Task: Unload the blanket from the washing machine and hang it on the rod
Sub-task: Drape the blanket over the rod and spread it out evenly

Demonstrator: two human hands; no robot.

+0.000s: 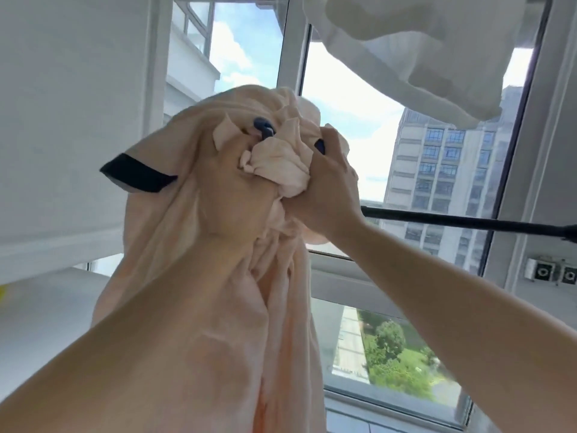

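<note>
Forearms fill the near view, both raised up toward the window. Left hand (pixel 237 189) is wrapped in and gripping the peach blanket (pixel 175 245), fingers buried in the bunched cloth. Right hand (pixel 324 189) clenches the same wad from the other side, thumb and fingers closed round it. Hands almost touching, the wad held between them at head height. Blanket hangs down from the grip in long folds, its long axis vertical, bulk trailing below toward the lower edge of view; a dark trimmed corner (pixel 137 176) sticks out to the left. A small dark blue hook or clip (pixel 263 128) shows among the folds just above the hands; what it belongs to is unclear. Black rod (pixel 468 221) runs out to the right from behind the right hand, roughly level, passing behind the blanket. My reading: blanket is at the rod, right hand nearer it; cloth still bunched, needs spreading along the rod. White fabric (pixel 421 51) hangs overhead, upper right.
</note>
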